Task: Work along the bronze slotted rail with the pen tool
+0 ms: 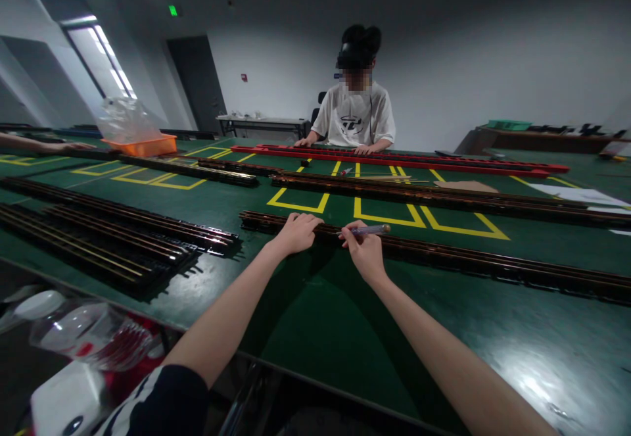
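On a green counter (305, 331), a long dark rail (444, 256) is laid. It is touched by the left hand (298, 233), loosely spread, gripping nothing visible. By the right hand (365, 253), a pen-like tool (372, 229) is pinched over it; fine work seems in progress, steadiness being needed.

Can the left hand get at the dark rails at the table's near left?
Probably yes: the left hand rests on the long strip, and just bare tabletop shows between that hand and the right ends of the dark rails.
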